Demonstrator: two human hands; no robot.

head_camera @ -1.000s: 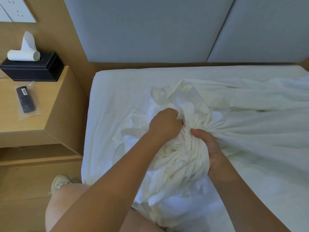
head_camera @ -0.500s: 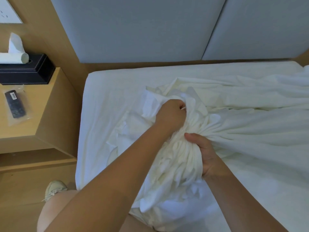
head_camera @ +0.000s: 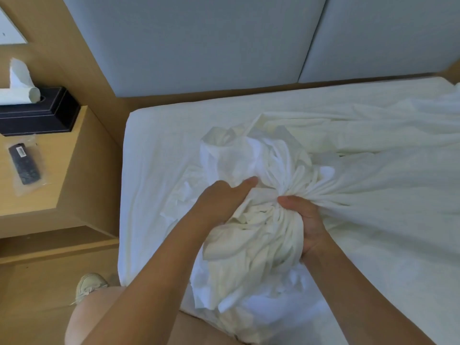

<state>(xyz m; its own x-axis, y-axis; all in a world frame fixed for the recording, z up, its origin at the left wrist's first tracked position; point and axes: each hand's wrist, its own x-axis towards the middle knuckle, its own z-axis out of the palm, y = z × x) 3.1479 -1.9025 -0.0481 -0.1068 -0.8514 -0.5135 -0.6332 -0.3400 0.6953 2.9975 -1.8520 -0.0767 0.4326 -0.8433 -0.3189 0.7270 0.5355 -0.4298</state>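
Observation:
A white sheet (head_camera: 268,170) lies bunched into a thick gathered bundle on the bed (head_camera: 159,150), its loose end spreading away to the right. My right hand (head_camera: 305,224) grips the gathered neck of the bundle, thumb over the top. My left hand (head_camera: 224,197) presses against the bundle's left side with the forefinger stretched out along the cloth; its other fingers are buried in the folds.
A wooden nightstand (head_camera: 59,170) stands left of the bed with a black tissue box (head_camera: 37,113) and a bagged remote control (head_camera: 25,164). The grey padded headboard (head_camera: 199,41) rises behind. My shoe (head_camera: 90,286) is on the wooden floor by the bed's edge.
My left hand has slid down from gripping the top of the bunch and loosened, its forefinger now stretched out. My right hand keeps its grip. The camera view shifted slightly.

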